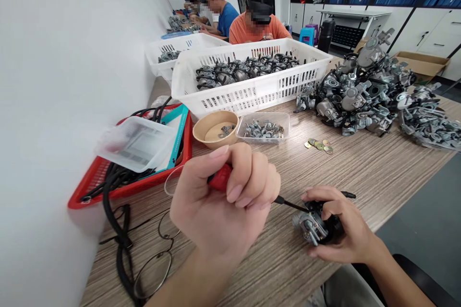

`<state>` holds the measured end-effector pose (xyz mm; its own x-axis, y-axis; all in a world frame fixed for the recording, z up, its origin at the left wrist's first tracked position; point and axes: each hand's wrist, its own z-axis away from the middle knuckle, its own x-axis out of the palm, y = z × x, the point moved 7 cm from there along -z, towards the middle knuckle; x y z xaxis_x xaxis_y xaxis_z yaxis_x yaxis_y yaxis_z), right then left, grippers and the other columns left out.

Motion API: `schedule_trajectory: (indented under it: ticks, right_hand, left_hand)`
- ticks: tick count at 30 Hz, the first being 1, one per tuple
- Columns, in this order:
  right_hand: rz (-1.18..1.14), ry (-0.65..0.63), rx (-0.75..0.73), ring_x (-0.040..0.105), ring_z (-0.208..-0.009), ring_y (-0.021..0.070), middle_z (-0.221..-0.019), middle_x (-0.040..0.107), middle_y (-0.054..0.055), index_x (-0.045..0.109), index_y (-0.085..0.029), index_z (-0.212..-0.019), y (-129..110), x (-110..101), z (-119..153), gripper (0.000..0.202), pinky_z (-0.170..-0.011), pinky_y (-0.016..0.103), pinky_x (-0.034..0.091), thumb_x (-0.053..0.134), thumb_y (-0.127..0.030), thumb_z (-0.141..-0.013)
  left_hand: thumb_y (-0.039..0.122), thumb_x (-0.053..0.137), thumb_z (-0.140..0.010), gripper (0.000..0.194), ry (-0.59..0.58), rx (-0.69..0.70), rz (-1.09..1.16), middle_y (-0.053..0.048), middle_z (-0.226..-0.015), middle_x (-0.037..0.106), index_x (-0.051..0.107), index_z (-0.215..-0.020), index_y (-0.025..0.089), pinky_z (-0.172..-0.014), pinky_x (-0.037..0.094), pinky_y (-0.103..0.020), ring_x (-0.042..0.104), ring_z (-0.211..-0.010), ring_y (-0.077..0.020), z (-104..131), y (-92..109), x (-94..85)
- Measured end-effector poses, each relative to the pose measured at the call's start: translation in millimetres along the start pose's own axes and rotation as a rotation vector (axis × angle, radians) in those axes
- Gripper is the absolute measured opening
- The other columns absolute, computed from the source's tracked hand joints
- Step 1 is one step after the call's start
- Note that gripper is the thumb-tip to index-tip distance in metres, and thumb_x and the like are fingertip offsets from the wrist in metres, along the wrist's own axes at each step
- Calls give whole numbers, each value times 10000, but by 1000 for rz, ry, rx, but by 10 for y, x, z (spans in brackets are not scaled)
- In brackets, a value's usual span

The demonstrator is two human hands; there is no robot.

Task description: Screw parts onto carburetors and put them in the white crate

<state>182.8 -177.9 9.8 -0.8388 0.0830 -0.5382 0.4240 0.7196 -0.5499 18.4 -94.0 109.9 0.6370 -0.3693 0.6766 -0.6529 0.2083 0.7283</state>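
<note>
My left hand (225, 206) is closed around the red handle of a screwdriver (220, 178), palm turned toward me. The dark shaft slants down to the right, and its tip meets the top of a small metal carburetor (310, 226). Fingers of my right hand (347, 232) wrap the carburetor from the right and hold it tilted just above or on the table; which of the two, I cannot tell. A short black tube sticks out past my right fingers. Exactly what the screwdriver tip touches is too small to make out.
Beyond my hands stand a round tan bowl (203, 132), a clear tub (281, 138) of small metal parts and several brass discs (320, 145). Piled carburetors (360, 96) lie right. A white basket (252, 98) stands behind, a red tray (187, 148) and eyeglasses (167, 268) left. Co-workers (257, 31) sit opposite.
</note>
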Motion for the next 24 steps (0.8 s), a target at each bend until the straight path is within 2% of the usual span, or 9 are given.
schedule_trajectory:
  ticks: [10,24]
  right_hand:
    - [40,-11,-50,726,-1182,252,-1232,727,155,523,-200,-1255,-45,10,-14,445,-1032,411,592,668,-560,-1036]
    - [123,-26,-105,714,-1188,262,-1229,716,172,602,-179,-1189,-89,-1,-28,384,-1010,424,599,596,-546,-1078]
  left_hand:
    - [304,649,-870,551,-28,0,-12,70,-436,234,255,-503,188,-449,292,-236,258,-412,-69,30,9,19]
    - [320,654,-882,575,-13,10,-11,66,-429,244,260,-485,183,-441,272,-242,266,-408,-62,38,15,17]
